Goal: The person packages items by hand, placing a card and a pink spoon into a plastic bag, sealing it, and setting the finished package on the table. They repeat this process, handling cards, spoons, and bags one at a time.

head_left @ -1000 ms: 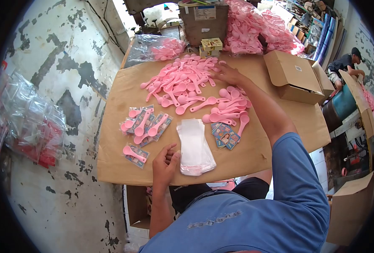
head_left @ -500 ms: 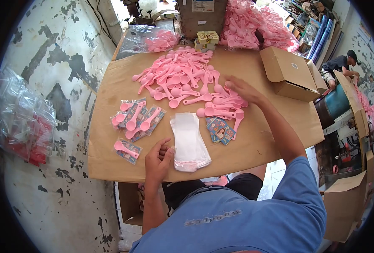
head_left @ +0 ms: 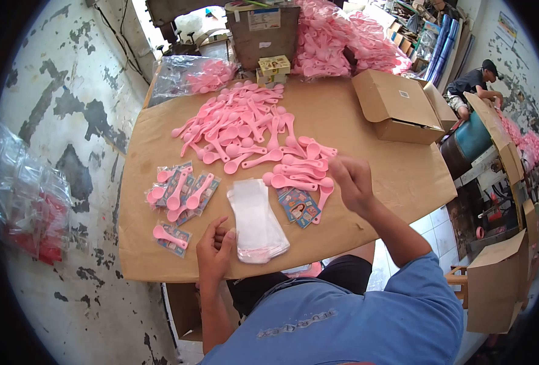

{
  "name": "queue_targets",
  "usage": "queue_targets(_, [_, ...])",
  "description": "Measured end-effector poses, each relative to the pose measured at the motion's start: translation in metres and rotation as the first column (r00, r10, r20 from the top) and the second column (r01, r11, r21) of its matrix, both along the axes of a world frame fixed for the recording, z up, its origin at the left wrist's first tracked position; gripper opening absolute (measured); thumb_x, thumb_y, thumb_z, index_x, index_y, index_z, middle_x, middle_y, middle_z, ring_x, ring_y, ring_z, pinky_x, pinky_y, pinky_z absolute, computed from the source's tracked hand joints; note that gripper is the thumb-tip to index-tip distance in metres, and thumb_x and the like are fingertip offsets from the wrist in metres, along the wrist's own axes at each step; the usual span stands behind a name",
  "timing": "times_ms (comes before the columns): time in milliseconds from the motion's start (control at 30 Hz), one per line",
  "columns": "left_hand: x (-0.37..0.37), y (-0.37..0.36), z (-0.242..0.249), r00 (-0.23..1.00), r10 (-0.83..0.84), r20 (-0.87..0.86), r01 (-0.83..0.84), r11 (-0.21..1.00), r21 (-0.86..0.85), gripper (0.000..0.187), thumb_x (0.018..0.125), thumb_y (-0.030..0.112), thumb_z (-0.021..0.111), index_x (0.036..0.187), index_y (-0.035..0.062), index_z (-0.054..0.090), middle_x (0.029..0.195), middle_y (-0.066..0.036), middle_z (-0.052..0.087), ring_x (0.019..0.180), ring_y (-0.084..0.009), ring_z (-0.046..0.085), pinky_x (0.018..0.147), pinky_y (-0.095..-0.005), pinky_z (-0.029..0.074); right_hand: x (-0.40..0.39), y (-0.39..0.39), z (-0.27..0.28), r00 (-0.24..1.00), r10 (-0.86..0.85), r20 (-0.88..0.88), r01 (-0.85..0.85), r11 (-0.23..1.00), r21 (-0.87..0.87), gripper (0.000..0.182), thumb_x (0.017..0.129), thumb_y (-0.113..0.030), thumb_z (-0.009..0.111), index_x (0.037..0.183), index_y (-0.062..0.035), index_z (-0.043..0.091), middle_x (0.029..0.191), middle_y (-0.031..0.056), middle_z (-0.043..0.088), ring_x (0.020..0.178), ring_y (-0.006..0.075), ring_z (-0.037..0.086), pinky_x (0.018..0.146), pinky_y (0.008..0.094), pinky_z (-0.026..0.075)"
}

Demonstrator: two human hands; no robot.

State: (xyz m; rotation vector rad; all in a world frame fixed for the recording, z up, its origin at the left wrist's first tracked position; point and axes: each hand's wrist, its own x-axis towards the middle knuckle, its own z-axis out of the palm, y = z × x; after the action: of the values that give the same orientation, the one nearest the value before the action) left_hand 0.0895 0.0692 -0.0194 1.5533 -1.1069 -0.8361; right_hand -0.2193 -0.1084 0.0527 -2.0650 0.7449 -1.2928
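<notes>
My right hand [head_left: 354,184] is raised just right of the loose pink measuring spoons [head_left: 297,170], its fingers curled closed; whatever they may hold is hidden. My left hand [head_left: 215,248] rests at the left edge of a stack of clear plastic bags [head_left: 257,222]. Its fingers are loosely bent, with the thumb apart and nothing visible between them. Printed cards [head_left: 298,207] lie in a small pile right of the bags, partly under a spoon. Left of the bags are several packed spoons with cards [head_left: 184,191], and one more packet [head_left: 172,238] lies nearer the table edge.
A large heap of pink spoons [head_left: 239,118] covers the table's far middle. Behind it are a plastic bag of spoons [head_left: 196,76], small yellow boxes [head_left: 273,66] and big pink sacks [head_left: 324,42]. A cardboard box [head_left: 397,106] stands far right; another person [head_left: 473,88] sits beyond it.
My right hand has drawn back from the spoons' right edge towards me, and its fingers have curled in. My left hand stays beside the bags. The whole view has shifted slightly.
</notes>
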Motion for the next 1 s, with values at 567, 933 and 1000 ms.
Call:
queue_targets(567, [-0.118, -0.007, 0.053, 0.947, -0.266, -0.18, 0.018, 0.604, -0.797, 0.082, 0.103, 0.059, 0.052, 0.165, 0.0108, 0.026, 0.17, -0.027, 0.02, 0.16, -0.0423, 0.013, 0.127, -0.0548, 0.016, 0.09, 0.151, -0.01, 0.781, 0.625, 0.001, -0.623, 0.779, -0.074, 0.091, 0.098, -0.072, 0.049, 0.164, -0.0103, 0.034, 0.174, 0.0264, 0.001, 0.161, 0.0428, -0.007, 0.124, 0.0634, -0.001])
queue_targets(933, [-0.087, -0.001, 0.068, 0.443, -0.896, 0.008, 0.849, 0.417, -0.324, 0.073, 0.102, 0.046, 0.062, 0.163, 0.0236, 0.03, 0.161, -0.032, 0.036, 0.158, -0.044, 0.021, 0.126, -0.0577, 0.026, 0.06, 0.138, 0.012, 0.7, 0.712, -0.05, -0.713, 0.701, -0.017, 0.104, 0.091, -0.077, 0.057, 0.167, -0.0143, 0.026, 0.165, 0.0422, -0.011, 0.157, 0.0509, -0.017, 0.122, 0.0623, 0.013])
queue_targets(1000, [-0.097, -0.009, 0.058, 0.462, -0.853, 0.242, 0.726, 0.208, -0.655, 0.071, 0.101, 0.043, 0.065, 0.161, 0.0229, 0.033, 0.156, -0.038, 0.039, 0.156, -0.0484, 0.022, 0.123, -0.0616, 0.028, 0.053, 0.137, 0.015, 0.587, 0.792, -0.167, -0.797, 0.602, 0.054, 0.105, 0.091, -0.077, 0.058, 0.168, -0.0151, 0.022, 0.164, 0.0429, -0.015, 0.157, 0.0511, -0.017, 0.123, 0.0605, 0.015])
